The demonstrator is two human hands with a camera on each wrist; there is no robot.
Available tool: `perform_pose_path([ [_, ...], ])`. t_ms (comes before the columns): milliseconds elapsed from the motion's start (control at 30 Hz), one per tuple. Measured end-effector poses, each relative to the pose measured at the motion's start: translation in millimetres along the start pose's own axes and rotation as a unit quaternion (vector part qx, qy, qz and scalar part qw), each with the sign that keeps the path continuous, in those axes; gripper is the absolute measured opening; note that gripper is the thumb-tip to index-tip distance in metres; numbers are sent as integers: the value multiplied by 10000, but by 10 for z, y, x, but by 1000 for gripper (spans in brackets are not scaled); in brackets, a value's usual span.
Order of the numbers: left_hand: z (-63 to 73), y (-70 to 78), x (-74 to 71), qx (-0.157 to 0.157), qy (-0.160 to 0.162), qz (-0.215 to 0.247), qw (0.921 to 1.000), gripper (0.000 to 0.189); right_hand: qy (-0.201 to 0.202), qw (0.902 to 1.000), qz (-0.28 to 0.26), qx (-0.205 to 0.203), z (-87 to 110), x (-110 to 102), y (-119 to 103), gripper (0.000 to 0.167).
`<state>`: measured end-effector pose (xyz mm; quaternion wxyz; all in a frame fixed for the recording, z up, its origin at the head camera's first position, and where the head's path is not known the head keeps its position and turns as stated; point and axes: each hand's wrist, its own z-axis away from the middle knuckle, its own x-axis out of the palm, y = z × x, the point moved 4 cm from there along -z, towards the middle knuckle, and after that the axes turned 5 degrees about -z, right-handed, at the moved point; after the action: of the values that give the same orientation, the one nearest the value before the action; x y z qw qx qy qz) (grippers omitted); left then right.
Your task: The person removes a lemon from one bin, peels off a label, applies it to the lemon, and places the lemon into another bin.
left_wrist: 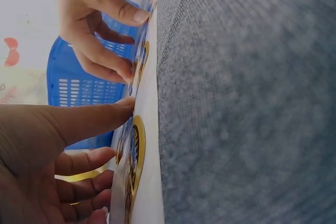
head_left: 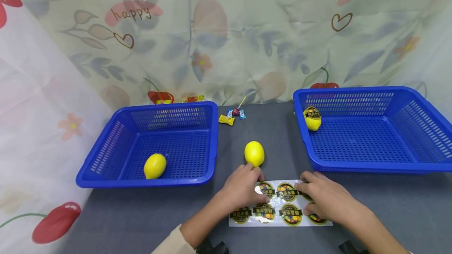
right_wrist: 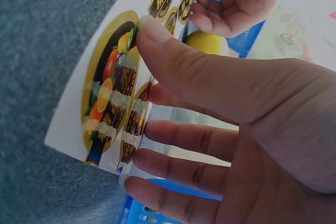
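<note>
On the grey table lies a white sheet of round black-and-gold fruit stickers (head_left: pixel 277 211). My left hand (head_left: pixel 245 186) touches its left part, the thumb on the stickers and the fingers toward the far edge. My right hand (head_left: pixel 328 196) rests on the right end of the sheet; in the right wrist view its thumb (right_wrist: pixel 173 51) presses on a sticker and the other fingers reach out fairly straight along the sheet. Just beyond the left fingers sits a plain yellow lemon (head_left: pixel 254 153).
A blue basket (head_left: pixel 215 144) at the left holds one plain lemon (head_left: pixel 154 166). Another blue basket (head_left: pixel 381 167) at the right holds a lemon with a black-and-gold sticker (head_left: pixel 313 119). Small wrapped candies (head_left: pixel 226 120) and a lollipop (head_left: pixel 236 112) lie at the back, before a printed curtain (head_left: pixel 243 58).
</note>
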<state>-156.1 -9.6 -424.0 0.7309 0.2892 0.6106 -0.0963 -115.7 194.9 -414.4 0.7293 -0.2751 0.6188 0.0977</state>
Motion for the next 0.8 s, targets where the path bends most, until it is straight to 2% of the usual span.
perform_pose_path([
  [567,23,28,-10,148,179,-2,9997,42,-99,9999,-24,103,-6,-3,-5,51],
  [800,15,45,-25,511,383,-112,9979,25,-64,10000,12,61,-6,-9,-15,50],
])
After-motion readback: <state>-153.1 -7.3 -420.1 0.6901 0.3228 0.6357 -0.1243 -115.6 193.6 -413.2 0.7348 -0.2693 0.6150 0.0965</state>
